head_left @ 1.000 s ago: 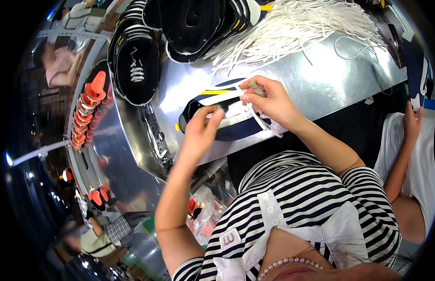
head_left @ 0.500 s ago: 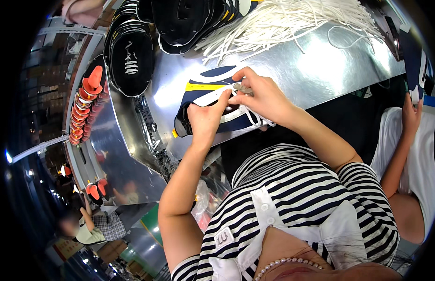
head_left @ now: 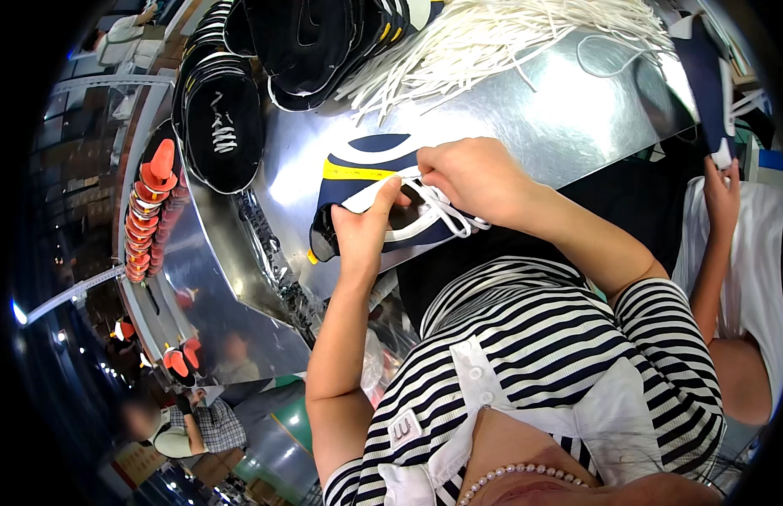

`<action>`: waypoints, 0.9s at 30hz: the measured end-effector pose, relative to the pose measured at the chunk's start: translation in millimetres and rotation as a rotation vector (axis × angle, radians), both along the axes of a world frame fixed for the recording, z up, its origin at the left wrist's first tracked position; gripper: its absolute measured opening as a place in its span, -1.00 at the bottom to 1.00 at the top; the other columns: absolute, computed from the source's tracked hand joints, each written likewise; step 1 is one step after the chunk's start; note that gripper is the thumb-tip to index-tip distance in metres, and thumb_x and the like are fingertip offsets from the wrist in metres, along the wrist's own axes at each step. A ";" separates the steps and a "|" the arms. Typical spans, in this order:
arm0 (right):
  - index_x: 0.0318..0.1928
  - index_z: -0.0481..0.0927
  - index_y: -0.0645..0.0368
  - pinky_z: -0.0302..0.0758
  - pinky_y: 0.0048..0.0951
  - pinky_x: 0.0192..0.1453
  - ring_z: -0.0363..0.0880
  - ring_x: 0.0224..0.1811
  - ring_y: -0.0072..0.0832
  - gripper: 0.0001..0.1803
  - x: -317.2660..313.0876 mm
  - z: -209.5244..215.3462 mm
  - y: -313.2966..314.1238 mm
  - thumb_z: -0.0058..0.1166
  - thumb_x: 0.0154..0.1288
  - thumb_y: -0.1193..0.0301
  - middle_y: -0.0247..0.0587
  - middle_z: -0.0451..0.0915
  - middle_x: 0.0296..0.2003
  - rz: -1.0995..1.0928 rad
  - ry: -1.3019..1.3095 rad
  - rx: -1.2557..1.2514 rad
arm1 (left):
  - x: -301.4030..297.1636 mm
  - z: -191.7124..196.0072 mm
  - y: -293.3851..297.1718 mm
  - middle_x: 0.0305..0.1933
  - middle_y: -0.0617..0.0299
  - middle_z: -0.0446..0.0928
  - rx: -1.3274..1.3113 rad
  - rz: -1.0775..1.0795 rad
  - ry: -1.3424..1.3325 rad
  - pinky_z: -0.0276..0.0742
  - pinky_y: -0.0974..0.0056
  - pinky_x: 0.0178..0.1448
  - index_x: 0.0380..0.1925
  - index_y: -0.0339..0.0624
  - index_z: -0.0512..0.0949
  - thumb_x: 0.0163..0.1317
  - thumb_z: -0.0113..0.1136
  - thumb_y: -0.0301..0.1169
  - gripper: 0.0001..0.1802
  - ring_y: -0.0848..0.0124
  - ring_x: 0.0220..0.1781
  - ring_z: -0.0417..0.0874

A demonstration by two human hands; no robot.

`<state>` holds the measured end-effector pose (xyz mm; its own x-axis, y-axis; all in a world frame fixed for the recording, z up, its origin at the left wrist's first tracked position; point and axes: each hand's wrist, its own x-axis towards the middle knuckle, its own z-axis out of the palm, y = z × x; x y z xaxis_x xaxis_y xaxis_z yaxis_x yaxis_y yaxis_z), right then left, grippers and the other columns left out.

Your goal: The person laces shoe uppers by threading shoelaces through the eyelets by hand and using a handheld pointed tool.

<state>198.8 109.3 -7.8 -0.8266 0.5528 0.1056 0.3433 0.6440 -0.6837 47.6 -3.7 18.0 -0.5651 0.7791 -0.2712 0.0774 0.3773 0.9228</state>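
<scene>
A navy shoe upper [head_left: 370, 145] with a yellow stripe and white trim lies on the metal table just ahead of me. My left hand [head_left: 363, 223] is closed on its near-left part, thumb on the white eyelet strip [head_left: 366, 196]. White shoelaces [head_left: 449, 212] run loosely through the opening and hang in loops at the right. My right hand [head_left: 471, 179] is closed, fingertips curled against the eyelet strip beside the laces. Whatever it pinches is hidden by the fingers.
A heap of white laces [head_left: 509, 46] lies at the table's far side. Stacked black uppers [head_left: 223, 131] stand far left. Orange-and-black shoe parts [head_left: 142, 223] line a rack further left. On the right, a co-worker's hand [head_left: 722, 190] holds another navy upper [head_left: 703, 84].
My right hand's fingers have curled in, and the small greyish-beige thing seen between them is now hidden. My left hand keeps its hold on the upper. The view has shifted slightly.
</scene>
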 end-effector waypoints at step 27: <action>0.11 0.45 0.20 0.59 -0.06 -0.15 0.67 -0.23 0.05 -0.69 -32.6 -27.7 -2.4 -0.03 0.47 0.31 0.07 0.68 -0.23 -0.233 0.154 -0.153 | -51.2 35.3 -32.2 -0.23 0.24 0.58 0.074 -0.408 -0.593 0.44 0.41 -0.04 -0.30 -0.27 0.63 0.15 0.33 -0.58 -0.89 0.45 -0.21 0.55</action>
